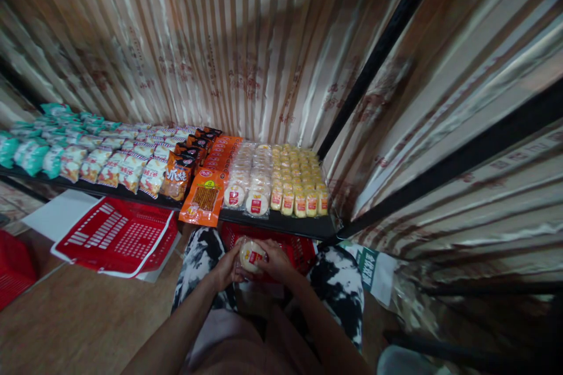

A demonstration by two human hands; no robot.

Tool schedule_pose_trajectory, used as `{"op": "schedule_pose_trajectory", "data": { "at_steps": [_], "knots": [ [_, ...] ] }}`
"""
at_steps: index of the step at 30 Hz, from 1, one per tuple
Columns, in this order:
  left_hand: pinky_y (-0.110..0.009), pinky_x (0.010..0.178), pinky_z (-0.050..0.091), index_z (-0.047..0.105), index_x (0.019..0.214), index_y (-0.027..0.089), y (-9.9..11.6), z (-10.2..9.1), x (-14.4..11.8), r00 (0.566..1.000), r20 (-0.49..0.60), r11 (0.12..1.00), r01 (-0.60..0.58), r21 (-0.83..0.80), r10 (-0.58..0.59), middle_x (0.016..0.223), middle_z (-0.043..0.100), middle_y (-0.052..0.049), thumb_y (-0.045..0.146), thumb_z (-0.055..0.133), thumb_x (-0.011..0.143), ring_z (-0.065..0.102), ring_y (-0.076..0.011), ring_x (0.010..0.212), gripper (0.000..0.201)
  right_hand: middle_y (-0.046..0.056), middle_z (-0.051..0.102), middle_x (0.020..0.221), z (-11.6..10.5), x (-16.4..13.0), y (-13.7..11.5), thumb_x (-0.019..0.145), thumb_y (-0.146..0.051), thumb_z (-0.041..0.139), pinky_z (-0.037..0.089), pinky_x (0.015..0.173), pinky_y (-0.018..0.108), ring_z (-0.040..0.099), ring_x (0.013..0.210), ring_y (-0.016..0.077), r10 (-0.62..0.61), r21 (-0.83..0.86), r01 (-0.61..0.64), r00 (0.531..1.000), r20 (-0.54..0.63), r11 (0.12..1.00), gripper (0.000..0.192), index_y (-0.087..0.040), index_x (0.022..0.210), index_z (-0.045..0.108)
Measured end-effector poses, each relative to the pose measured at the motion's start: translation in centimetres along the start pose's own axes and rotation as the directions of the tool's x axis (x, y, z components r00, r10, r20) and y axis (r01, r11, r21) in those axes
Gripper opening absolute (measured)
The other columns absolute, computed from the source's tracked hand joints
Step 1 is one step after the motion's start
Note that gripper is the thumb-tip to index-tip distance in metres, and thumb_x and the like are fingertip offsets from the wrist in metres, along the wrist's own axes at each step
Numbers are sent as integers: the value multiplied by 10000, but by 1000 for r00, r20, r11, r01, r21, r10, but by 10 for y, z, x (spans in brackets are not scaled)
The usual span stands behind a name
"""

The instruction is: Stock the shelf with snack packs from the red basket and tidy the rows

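Between my knees, my left hand [229, 265] and my right hand [275, 261] both grip a round, pale packaged cake [251, 256] in clear wrap with a red label. The left fingers curl round its left side, and the right hand closes over its right side. Just ahead, matching round packaged cakes [255, 202] stand in rows on a black shelf [290, 225]. To their right sit rows of small yellow packaged cakes [299, 204], and to their left lie orange snack packets [203, 196].
White snack bags [127, 171], black-and-orange bags [176, 176] and teal bags [33, 155] fill the shelf's left part. A red basket [116, 234] is on the floor at left; another red basket [301, 249] sits beneath the shelf. Black posts [373, 64] and a striped curtain [246, 41] stand behind.
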State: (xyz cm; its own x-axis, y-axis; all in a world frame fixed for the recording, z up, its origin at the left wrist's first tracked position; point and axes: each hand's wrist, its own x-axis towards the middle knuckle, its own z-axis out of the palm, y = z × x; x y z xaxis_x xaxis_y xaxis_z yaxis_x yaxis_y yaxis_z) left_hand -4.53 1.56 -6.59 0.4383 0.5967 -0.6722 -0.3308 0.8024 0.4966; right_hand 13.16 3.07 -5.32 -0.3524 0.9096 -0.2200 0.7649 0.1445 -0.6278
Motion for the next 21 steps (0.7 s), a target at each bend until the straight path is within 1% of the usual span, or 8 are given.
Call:
{"op": "schedule_pose_trajectory", "data": {
  "at_steps": [3, 6, 8, 11, 14, 17, 21],
  "knots": [
    [-170, 400, 372, 620, 996, 66, -1, -1, -1, 1000, 18, 996, -20, 88, 18, 727, 688, -137, 678, 392, 804, 638, -164, 531, 681, 86, 580, 1112, -1, -2, -1, 698, -264, 630, 378, 923, 317, 511, 1034, 225, 3, 81, -2, 1000, -17, 997, 583, -197, 1268, 532],
    [-174, 414, 375, 623, 986, 69, -2, -2, -2, 999, 15, 992, -48, 118, 47, 718, 687, -132, 685, 358, 812, 631, -156, 531, 693, 85, 586, 1100, 2, -3, 1, 690, -266, 625, 397, 901, 316, 528, 1018, 222, 20, 135, -14, 999, -43, 991, 565, -186, 1244, 544],
    [-177, 429, 378, 628, 967, 62, -4, -2, -3, 998, 15, 989, -66, 130, 65, 716, 686, -138, 674, 372, 812, 626, -152, 537, 681, 98, 589, 1090, 6, -3, 3, 685, -261, 623, 408, 887, 319, 538, 1007, 225, 42, 151, -33, 998, -55, 988, 561, -158, 1231, 549],
    [-178, 478, 394, 636, 930, 59, -6, -1, -7, 994, 8, 980, -108, 167, 108, 736, 687, -140, 615, 515, 768, 624, -144, 571, 591, 98, 586, 1117, 12, -4, 8, 676, -252, 628, 407, 904, 323, 538, 1033, 227, 58, 181, -39, 994, -97, 983, 548, -170, 1213, 554],
    [-174, 508, 390, 641, 905, 79, -7, 2, -13, 984, 21, 946, -177, 273, 178, 740, 688, -113, 488, 643, 709, 609, -125, 580, 454, 86, 596, 1128, 18, -6, 11, 686, -259, 619, 404, 923, 335, 536, 1050, 223, 39, 222, -6, 989, -145, 975, 506, -196, 1185, 563],
    [-180, 502, 377, 641, 858, 101, -6, 3, -16, 973, 13, 905, -221, 364, 232, 667, 673, -73, 383, 677, 674, 576, -111, 539, 339, 80, 619, 1097, 23, -7, 12, 690, -261, 606, 425, 892, 327, 558, 1014, 215, 24, 282, 25, 985, -170, 959, 469, -192, 1152, 572],
    [-180, 474, 366, 633, 812, 120, -3, 3, -15, 962, -20, 885, -242, 398, 272, 603, 650, -34, 302, 686, 650, 546, -99, 492, 249, 79, 640, 1068, 25, -6, 9, 668, -253, 608, 447, 859, 331, 584, 970, 216, 53, 341, 21, 977, -205, 940, 448, -182, 1109, 581]
  ]
}}
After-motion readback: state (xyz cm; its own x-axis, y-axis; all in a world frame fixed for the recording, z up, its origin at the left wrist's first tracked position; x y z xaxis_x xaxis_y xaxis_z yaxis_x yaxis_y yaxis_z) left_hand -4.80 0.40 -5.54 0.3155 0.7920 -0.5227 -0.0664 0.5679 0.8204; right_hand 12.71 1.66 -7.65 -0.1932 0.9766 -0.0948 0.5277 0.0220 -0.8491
